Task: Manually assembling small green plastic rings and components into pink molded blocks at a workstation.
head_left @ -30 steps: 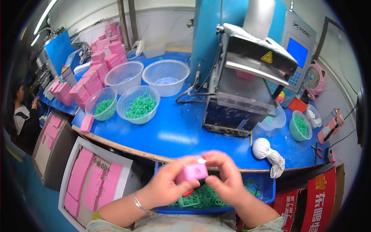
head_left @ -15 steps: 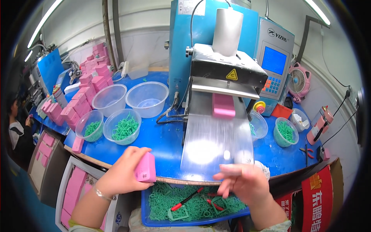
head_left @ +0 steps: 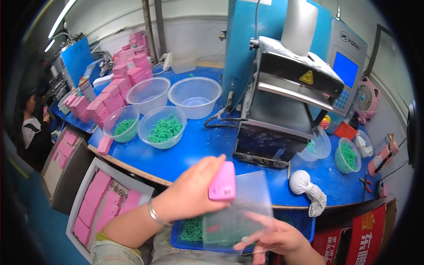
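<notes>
pink plastic is gripped in the left hand (head_left: 194, 194): a small pink case (head_left: 222, 182) is clenched between thumb and fingers and held upright over the front edge of the blue surface (head_left: 198, 145). its lower end is overlapped by a clear plastic bag (head_left: 238, 212), which is pinched at its bottom edge by the right hand (head_left: 278, 240). the fingers of the right hand are partly veiled behind the film, and the wrist is cut off by the lower rim of the picture. a blue tray (head_left: 185, 232) of green pieces is seen only in part, blurred through the bag and covered by the left forearm. further back on the surface, two clear bowls (head_left: 161, 128) of green pieces are set just beside each other, with two more clear bowls (head_left: 194, 97) behind them. stacks of pink boxes (head_left: 119, 84) are piled at the left. the blue machine (head_left: 282, 88) is cropped at the top. a white cloth bundle (head_left: 309, 187) lies near the right front edge. a person (head_left: 33, 128) at far left is dim and hard to make out.
</notes>
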Available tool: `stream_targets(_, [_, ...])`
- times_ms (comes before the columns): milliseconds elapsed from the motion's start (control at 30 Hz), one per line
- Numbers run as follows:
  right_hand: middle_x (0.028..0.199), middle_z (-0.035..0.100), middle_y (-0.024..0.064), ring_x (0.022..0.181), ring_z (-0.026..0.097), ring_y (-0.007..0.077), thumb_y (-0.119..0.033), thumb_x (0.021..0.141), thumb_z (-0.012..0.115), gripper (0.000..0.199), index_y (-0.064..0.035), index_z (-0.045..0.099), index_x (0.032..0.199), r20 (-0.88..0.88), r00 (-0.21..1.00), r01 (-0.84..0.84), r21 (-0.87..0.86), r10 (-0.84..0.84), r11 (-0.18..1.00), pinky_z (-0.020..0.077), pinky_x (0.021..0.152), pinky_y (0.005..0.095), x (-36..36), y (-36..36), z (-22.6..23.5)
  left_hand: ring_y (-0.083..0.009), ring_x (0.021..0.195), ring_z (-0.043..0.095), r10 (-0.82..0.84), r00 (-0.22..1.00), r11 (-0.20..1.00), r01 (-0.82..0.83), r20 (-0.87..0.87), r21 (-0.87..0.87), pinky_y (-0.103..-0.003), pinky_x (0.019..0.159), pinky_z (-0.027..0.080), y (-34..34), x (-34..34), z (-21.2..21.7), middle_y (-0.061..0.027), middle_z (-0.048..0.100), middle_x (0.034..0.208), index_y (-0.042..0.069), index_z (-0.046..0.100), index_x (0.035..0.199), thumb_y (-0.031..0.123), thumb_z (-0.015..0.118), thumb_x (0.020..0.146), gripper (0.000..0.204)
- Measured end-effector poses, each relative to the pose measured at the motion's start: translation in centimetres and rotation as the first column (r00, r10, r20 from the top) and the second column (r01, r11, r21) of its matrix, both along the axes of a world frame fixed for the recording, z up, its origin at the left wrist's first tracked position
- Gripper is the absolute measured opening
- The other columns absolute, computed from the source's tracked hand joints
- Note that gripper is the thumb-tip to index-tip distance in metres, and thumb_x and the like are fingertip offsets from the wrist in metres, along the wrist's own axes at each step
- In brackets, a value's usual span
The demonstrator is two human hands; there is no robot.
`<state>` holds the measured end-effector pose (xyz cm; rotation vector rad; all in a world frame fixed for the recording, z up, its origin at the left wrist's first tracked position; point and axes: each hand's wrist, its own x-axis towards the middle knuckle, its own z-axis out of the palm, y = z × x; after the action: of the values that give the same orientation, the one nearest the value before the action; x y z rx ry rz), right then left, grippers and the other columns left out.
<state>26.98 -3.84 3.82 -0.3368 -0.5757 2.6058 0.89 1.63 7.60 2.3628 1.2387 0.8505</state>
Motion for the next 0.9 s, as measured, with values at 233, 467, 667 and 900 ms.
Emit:
stream_targets(233, [0.112, 0.048, 0.0381, 0.08, 0.063, 0.0426, 0.003, 0.082, 0.043, 0.069, -0.0029, 0.007, 0.141, 0.2, 0.966, 0.138, 0.136, -0.163, 0.981, 0.0528, 0.068, 0.0411, 0.4, -1.1, -2.2, -0.0331, 0.11, 0.048, 0.076, 0.982, 0.923, -0.134, 0.172, 0.36, -0.049, 0.096, 0.029, -1.3, -1.5, -2.9, -0.0137, 0.049, 0.119, 0.007, 0.045, 0.108, 0.034, 0.08, 0.057, 0.066])
stream_targets(467, [0.114, 0.056, 0.0191, 0.102, 0.057, 0.0249, -0.002, 0.09, 0.043, 0.038, 0.0029, 0.035, 0.127, 0.314, 0.949, -0.171, 0.531, -0.005, 0.83, 0.0463, 0.086, 0.0341, -2.3, -1.5, -6.0, -0.032, 0.114, 0.042, -0.099, 0.994, 0.842, 0.056, 0.051, 0.537, -0.061, 0.096, 0.03, -4.6, 0.4, -2.8, -0.0082, 0.045, 0.118, 0.028, 0.055, 0.099, 0.023, 0.068, 0.07, 0.033])
stream_targets(667, [0.111, 0.058, 0.0167, 0.101, 0.057, 0.0226, -0.001, 0.089, 0.044, 0.033, 0.0037, 0.042, 0.122, 0.34, 0.934, -0.135, 0.623, -0.111, 0.77, 0.0457, 0.087, 0.0332, -2.9, -1.9, -5.6, -0.0307, 0.114, 0.041, -0.146, 0.985, 0.774, 0.052, 0.097, 0.631, -0.058, 0.094, 0.038, -4.8, 0.5, -3.5, -0.0089, 0.044, 0.118, 0.027, 0.053, 0.103, 0.033, 0.067, 0.076, 0.031])
stream_targets(900, [0.116, 0.054, 0.0225, 0.101, 0.058, 0.0281, -0.002, 0.089, 0.044, 0.043, 0.0019, 0.032, 0.131, 0.328, 0.944, -0.133, 0.458, -0.028, 0.879, 0.0471, 0.086, 0.0335, -2.3, -2.4, -4.0, -0.0407, 0.119, 0.032, 0.056, 0.998, 0.95, -0.058, 0.014, 0.306, -0.058, 0.097, 0.026, -5.6, 1.2, -2.0, -0.0167, 0.04, 0.127, 0.017, 0.058, 0.111, 0.036, 0.065, 0.075, 0.041])
